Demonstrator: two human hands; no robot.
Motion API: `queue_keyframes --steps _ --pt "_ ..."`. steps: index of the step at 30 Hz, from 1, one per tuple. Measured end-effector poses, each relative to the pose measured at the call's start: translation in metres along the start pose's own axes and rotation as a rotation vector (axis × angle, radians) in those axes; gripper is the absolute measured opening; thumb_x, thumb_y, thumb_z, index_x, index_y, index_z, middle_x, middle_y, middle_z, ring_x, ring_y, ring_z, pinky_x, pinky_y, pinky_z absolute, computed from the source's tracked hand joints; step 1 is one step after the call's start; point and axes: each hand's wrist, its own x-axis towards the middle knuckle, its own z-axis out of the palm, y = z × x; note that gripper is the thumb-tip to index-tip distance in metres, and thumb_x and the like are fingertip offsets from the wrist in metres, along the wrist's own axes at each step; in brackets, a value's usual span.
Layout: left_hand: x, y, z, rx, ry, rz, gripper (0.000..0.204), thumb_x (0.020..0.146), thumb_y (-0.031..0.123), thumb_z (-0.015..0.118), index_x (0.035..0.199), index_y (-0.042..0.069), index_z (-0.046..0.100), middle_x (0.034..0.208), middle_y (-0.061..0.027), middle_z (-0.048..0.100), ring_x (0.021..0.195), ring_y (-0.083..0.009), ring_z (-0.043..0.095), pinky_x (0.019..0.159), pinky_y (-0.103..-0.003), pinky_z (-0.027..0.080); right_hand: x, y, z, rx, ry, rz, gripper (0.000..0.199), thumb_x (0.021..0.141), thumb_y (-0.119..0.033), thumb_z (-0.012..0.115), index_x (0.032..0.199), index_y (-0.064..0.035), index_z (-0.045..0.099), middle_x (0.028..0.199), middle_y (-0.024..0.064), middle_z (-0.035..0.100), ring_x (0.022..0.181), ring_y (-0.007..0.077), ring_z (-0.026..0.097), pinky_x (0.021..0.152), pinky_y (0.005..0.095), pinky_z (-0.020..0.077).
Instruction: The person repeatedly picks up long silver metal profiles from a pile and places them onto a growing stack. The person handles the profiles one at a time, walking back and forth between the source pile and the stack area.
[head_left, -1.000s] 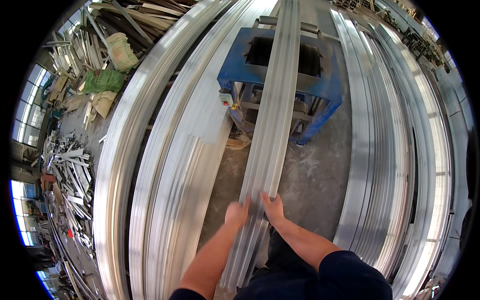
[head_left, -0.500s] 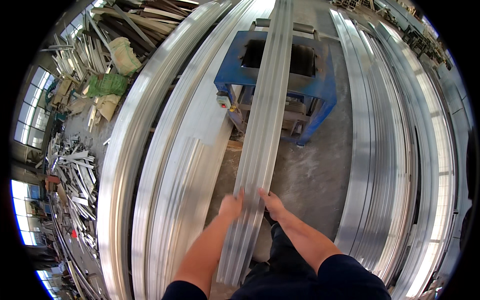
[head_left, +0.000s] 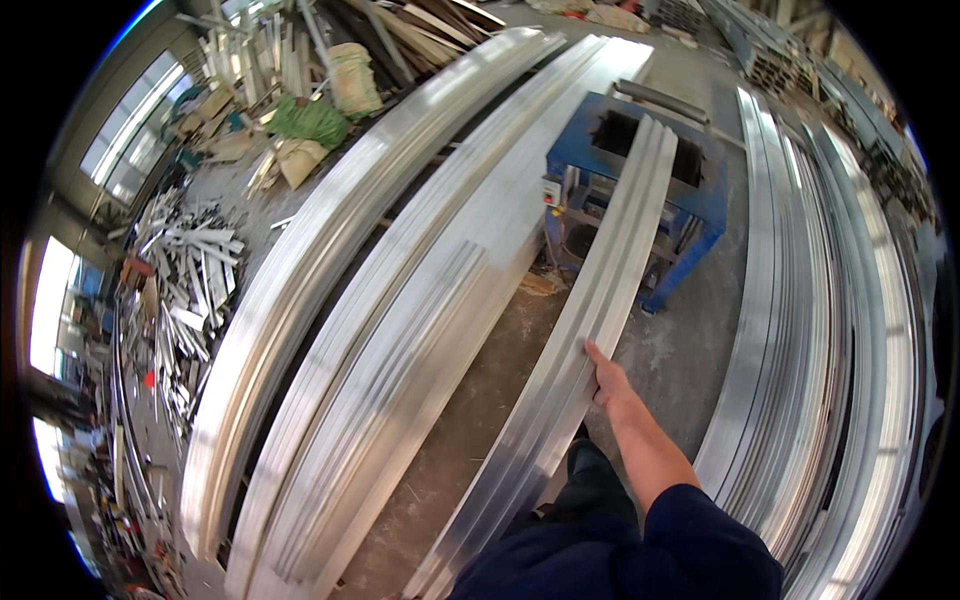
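A long ribbed bundle of silvery aluminium profiles (head_left: 605, 280) slants from the lower edge up to the blue steel machine stand (head_left: 570, 135). Its far end lies over the stand's dark top openings. My right hand (head_left: 610, 380) grips the bundle's right edge, thumb on top and fingers curled out of sight underneath. The near end runs down past my body on its left side. My left hand does not show.
Stacks of long aluminium profiles (head_left: 370, 220) lie to the left, and more profiles (head_left: 770, 330) to the right. A switch box (head_left: 552, 192) sits on the stand, with a roller (head_left: 660, 100) behind. Metal offcuts (head_left: 205, 260) and sacks (head_left: 355, 80) are at far left.
My left hand has let go of the profiles' left edge and left the view. The bundle has been drawn back towards me, its far end now on the stand. My view has turned left.
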Motion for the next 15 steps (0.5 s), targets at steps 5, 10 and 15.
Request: queue_keyframes --steps 5,10,15 --pt "-0.053 -0.088 -0.033 0.239 0.263 -0.272 0.059 0.081 0.063 0.064 0.1 0.008 0.072 0.099 -0.02 0.071 0.095 -0.0372 0.068 0.083 -0.049 0.053 -0.067 0.056 0.044 0.142 0.044 0.108 0.081 0.086 -0.058 0.069 0.145 -0.0071 0.047 0.149 0.0134 0.048 0.138 0.0301 0.042 0.118 0.045 0.027" --pt "-0.086 -0.039 -0.185 0.091 1.075 -0.012 0.048 0.058 0.042 0.089 0.085 0.009 0.067 0.077 -0.0143 0.063 0.078 -0.0373 0.063 0.072 -0.048 0.051 -0.121 -0.025 0.057 0.276 -0.285 -0.332 0.088 0.09 -0.068 0.054 0.151 -0.0084 0.034 0.152 0.0154 0.039 0.136 0.0367 0.04 0.115 0.051 0.0326" --pt "-0.146 0.028 -0.282 0.024 1.664 0.378 0.081 0.066 0.023 0.086 0.135 0.002 0.05 0.133 -0.0172 0.057 0.127 -0.0404 0.049 0.109 -0.05 0.037 -0.181 -0.181 0.036 0.242 -0.321 -0.847 0.073 0.09 -0.066 0.052 0.138 -0.0109 0.049 0.132 0.0133 0.056 0.12 0.0331 0.055 0.104 0.0526 0.0462"
